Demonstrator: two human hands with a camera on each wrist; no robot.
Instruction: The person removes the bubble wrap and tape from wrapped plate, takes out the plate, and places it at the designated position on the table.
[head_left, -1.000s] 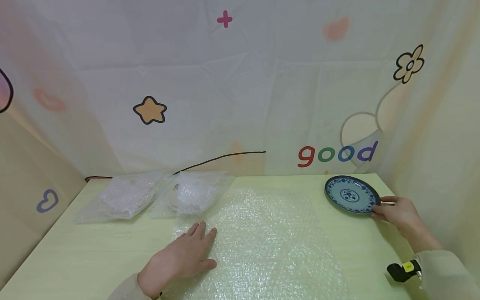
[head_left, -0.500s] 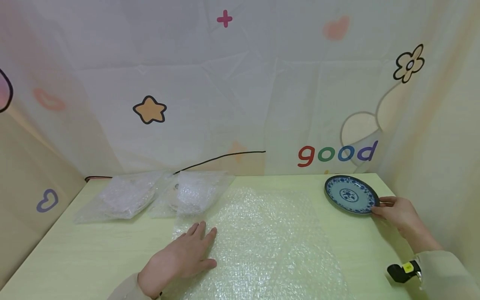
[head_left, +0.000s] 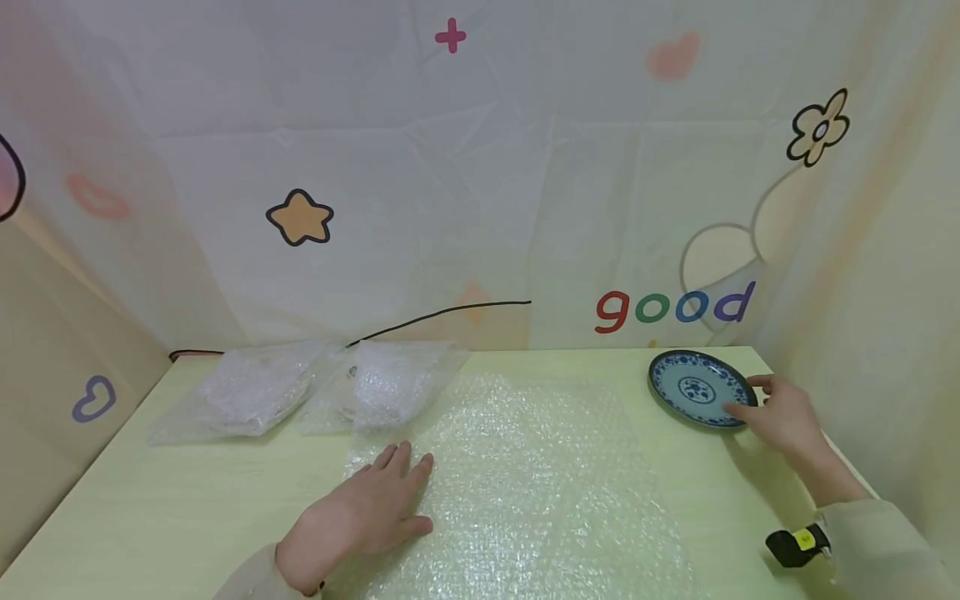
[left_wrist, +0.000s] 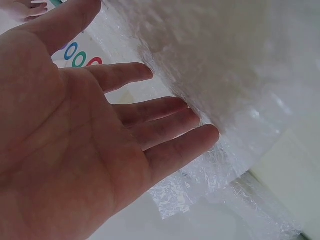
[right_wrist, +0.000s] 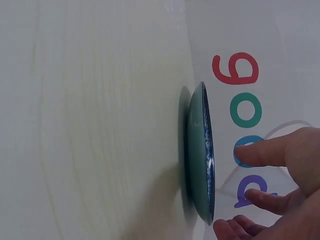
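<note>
A blue patterned plate (head_left: 693, 387) with a dark rim lies at the table's back right; the right wrist view shows the plate (right_wrist: 201, 155) edge-on. My right hand (head_left: 783, 417) is at its right edge, thumb over the rim. In the right wrist view the thumb and fingers of the right hand (right_wrist: 280, 185) stand apart, not gripping the plate. My left hand (head_left: 360, 521) rests with spread fingers on the left side of a bubble wrap sheet (head_left: 540, 483). The left wrist view shows the palm of the left hand (left_wrist: 95, 130), fingertips at the wrap (left_wrist: 210, 65).
Two bubble-wrapped bundles lie at the back left, one (head_left: 258, 387) farther left and the other (head_left: 386, 387) beside the sheet's back left corner. A printed curtain (head_left: 480, 183) stands behind the table (head_left: 165, 500).
My right hand has let go of the plate's edge and shifted slightly left and up, its thumb now over the plate. The plate and my left hand have hardly moved.
</note>
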